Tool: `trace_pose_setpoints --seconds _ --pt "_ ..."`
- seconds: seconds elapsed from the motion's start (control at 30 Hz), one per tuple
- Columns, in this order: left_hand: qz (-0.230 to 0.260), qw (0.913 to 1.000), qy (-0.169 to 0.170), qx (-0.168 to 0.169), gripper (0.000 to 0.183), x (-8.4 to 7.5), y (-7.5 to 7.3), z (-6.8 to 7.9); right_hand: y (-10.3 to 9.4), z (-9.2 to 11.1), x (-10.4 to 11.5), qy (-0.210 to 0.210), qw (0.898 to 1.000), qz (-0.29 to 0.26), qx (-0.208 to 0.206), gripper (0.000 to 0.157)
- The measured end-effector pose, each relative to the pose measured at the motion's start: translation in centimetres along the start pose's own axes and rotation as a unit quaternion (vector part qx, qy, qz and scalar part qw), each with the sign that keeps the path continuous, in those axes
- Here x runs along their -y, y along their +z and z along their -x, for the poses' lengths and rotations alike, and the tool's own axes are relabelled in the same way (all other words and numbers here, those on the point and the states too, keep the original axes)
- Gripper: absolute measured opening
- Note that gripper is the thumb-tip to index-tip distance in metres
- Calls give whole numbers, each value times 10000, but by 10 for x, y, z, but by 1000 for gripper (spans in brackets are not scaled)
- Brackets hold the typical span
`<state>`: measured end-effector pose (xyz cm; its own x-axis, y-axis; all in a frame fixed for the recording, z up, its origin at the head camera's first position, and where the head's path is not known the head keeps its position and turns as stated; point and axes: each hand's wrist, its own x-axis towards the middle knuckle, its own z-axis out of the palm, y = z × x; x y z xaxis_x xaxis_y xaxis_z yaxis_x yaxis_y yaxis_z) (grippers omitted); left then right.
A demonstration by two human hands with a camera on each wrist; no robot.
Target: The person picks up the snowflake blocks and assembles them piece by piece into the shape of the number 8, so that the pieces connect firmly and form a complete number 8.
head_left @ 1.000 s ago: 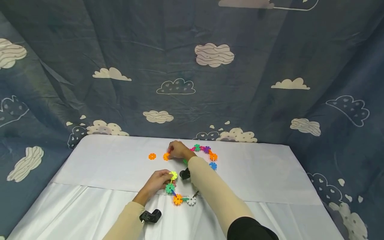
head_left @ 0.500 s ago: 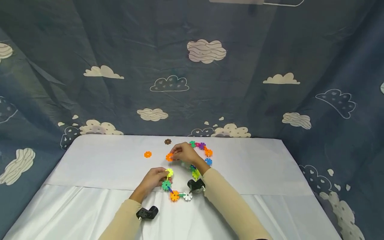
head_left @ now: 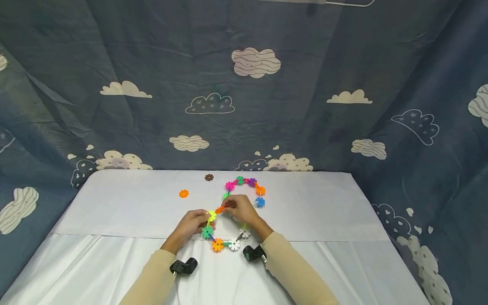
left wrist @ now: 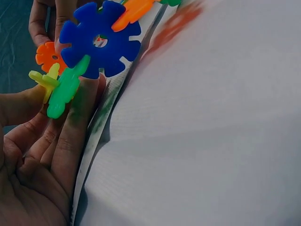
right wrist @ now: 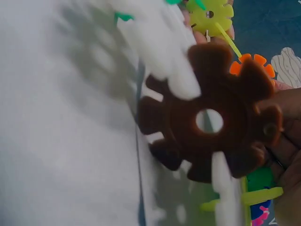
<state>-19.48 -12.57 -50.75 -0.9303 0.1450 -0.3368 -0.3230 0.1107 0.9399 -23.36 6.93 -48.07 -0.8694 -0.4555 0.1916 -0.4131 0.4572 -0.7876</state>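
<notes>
A chain of notched plastic flower discs curves toward me. In the head view my left hand (head_left: 189, 223) pinches the yellow disc (head_left: 211, 216) at its end. My right hand (head_left: 241, 208) pinches a loose-ended orange disc (head_left: 219, 210), edge-on against or very close to the yellow one; whether they interlock I cannot tell. Below the yellow disc follow a green disc (head_left: 207, 232), a blue disc (left wrist: 101, 40), another orange disc (head_left: 217, 245) and a white disc (head_left: 234, 245). A brown disc (right wrist: 178, 117) hangs beneath my right hand in the right wrist view.
Beyond my right hand, the chain's far part runs through a pink disc (head_left: 229, 186), a purple disc (head_left: 252, 182) and a light blue disc (head_left: 260, 202). A single orange disc (head_left: 184, 193) and a dark brown disc (head_left: 209, 177) lie apart on the white tablecloth (head_left: 129, 203).
My right hand has carried the orange disc from farther back on the table toward me, up to the yellow disc. The left hand keeps its pinch. The head view has shifted slightly.
</notes>
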Motion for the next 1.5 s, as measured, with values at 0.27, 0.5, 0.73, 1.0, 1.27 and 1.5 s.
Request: trace_pose_setpoints --seconds 0.27,0.5,0.73,1.0,1.27,1.5 --pt "34 10000 -21 -38 16 -1 1 0 2 0 -4 57 9997 -227 28 5" --pt "38 10000 -27 -6 17 -3 0 1 5 -1 -7 -58 9991 -419 -24 5" --pt "102 9999 126 -38 18 -5 5 3 9 -3 -11 -150 9966 -796 -129 6" --pt "155 9999 67 25 19 -4 4 5 11 -8 -10 -111 9962 -857 53 4" --pt "-60 9957 77 916 45 -6 -7 7 11 -25 -11 -442 9946 -674 649 5" --pt "-152 9957 100 910 49 -4 -5 6 3 -42 -11 -322 9849 -783 1507 9"
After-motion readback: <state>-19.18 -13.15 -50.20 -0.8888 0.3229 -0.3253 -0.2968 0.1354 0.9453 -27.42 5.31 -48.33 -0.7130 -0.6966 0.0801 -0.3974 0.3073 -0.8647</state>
